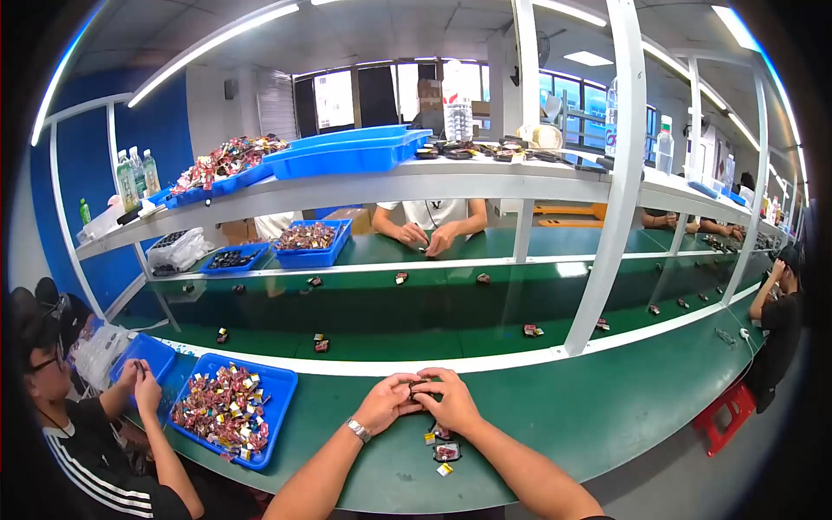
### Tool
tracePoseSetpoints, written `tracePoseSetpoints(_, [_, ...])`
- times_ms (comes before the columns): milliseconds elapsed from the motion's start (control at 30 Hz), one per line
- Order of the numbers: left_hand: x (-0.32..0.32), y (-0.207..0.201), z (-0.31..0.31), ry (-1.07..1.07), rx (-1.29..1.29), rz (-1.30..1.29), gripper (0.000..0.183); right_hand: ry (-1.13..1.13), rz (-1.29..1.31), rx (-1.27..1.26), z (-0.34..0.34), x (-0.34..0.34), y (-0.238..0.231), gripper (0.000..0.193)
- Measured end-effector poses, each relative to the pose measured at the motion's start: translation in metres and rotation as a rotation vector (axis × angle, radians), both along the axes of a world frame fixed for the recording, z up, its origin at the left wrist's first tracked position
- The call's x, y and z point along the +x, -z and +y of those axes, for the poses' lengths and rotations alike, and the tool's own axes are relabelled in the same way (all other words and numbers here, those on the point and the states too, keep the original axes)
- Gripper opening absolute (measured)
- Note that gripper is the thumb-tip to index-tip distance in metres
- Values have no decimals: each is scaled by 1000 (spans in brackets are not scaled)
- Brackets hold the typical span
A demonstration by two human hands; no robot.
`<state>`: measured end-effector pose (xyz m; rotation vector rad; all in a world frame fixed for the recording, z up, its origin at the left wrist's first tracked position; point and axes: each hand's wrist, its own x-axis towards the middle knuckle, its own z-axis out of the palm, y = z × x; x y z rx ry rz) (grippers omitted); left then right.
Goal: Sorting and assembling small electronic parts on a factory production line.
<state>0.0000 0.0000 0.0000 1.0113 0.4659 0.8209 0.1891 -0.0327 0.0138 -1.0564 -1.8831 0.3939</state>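
My left hand (386,405), with a metal-banded watch on its wrist, and my right hand (451,400) meet over the green table. Their fingers are closed round a small black piece (415,389); the fingers cover most of it, so its kind does not show. Just below my hands, on the tabletop, lies a small open black case (446,451) with red wiring inside. Bits with yellow-and-white tags (445,470) lie beside it. To the left, a blue bin (289,390) is heaped with red-wired small parts (224,407).
A conveyor belt (390,308) carrying scattered small parts runs beyond a white rail (485,364). A white post (607,199) supports the shelf (364,180), which holds blue trays (347,154) and bottles. Co-workers sit left, opposite and right. A red stool (726,418) stands at right.
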Motion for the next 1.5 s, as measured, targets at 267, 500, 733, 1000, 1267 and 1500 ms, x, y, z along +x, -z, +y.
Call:
tracePoseSetpoints(267, [3, 0, -4, -61, 64, -44, 24, -5, 49, 149, -11, -10, -19, 16])
tracePoseSetpoints(500, [2, 0, -3, -52, 73, -114, 24, 64, -6, 237, -12, -6, -17, 18])
tracePoseSetpoints(733, [6, -2, -9, -67, 56, -97, 24, 57, 114, 125, -7, -10, -4, 17])
tracePoseSetpoints(1000, [11, -5, -8, -212, 55, -22, 27, 10, 37, 111, -1, -7, -1, 21])
tracePoseSetpoints(1267, [11, -4, -7, -218, 10, 13, 30, 110, 77, 183, -2, -13, -12, 13])
tracePoseSetpoints(1500, [8, -2, -5, -183, 4, -4, 29, 147, -16, 330, -2, -14, -13, 14])
